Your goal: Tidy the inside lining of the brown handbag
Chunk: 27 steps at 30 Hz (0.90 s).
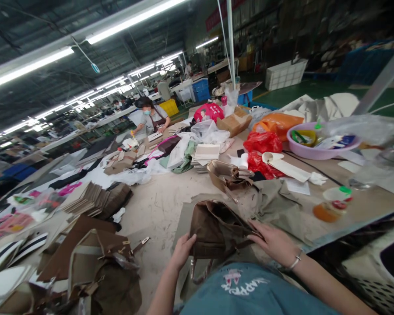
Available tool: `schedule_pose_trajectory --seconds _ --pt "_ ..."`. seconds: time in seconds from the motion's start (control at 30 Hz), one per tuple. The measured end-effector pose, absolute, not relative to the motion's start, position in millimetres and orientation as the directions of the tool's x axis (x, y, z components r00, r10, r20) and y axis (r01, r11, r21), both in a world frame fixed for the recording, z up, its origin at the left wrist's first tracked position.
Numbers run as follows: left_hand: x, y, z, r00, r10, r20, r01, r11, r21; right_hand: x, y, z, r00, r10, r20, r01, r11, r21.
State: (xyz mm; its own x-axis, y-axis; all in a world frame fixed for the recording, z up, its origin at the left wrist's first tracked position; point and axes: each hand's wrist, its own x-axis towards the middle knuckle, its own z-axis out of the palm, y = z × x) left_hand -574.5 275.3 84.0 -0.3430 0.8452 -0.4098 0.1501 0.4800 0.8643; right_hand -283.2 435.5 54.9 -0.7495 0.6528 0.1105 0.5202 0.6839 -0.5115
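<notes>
Closely: left hand (183,250), grip closed on the near left edge of the brown bag (216,229), thumb on top, fingers out of sight beneath. Right hand (275,243) lies flat on the bag's right side, fingers spread; grip apart, nothing pinched. A thin bracelet (295,261) sits on that wrist.

The bag lies at the near edge of the table (157,205), just in front of the person's body, mouth gaping upward. Judged soft and light: the walls sag and crease, so it would likely flop unless taken by the stitched rim.

Olive cloth (276,205) touches its right side. Beyond it lies a tan bag (228,175), then red plastic bags (262,142) and a lilac basin (318,151). Far off, a co-worker (151,118) stands at the same table.
</notes>
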Motion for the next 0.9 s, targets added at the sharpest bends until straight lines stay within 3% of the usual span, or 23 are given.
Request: schedule_pose_trajectory --seconds 0.2,0.4,0.8,0.9 --pt "-589 264 88 -0.383 0.806 -0.451 0.039 0.502 0.864 -310 422 68 -0.805 0.569 0.167 0.443 0.765 -0.468" --pt "-593 257 81 -0.398 0.793 -0.460 -0.018 0.495 0.869 -325 412 82 -0.832 0.540 0.131 0.446 0.790 -0.420" --pt "-593 247 49 -0.456 0.773 -0.441 -0.183 0.403 0.897 -323 418 57 -0.818 0.499 0.286 0.343 0.822 -0.455" --pt "-592 246 46 -0.479 0.778 -0.407 -0.136 0.393 0.910 -324 415 50 -0.803 0.498 0.327 0.327 0.828 -0.456"
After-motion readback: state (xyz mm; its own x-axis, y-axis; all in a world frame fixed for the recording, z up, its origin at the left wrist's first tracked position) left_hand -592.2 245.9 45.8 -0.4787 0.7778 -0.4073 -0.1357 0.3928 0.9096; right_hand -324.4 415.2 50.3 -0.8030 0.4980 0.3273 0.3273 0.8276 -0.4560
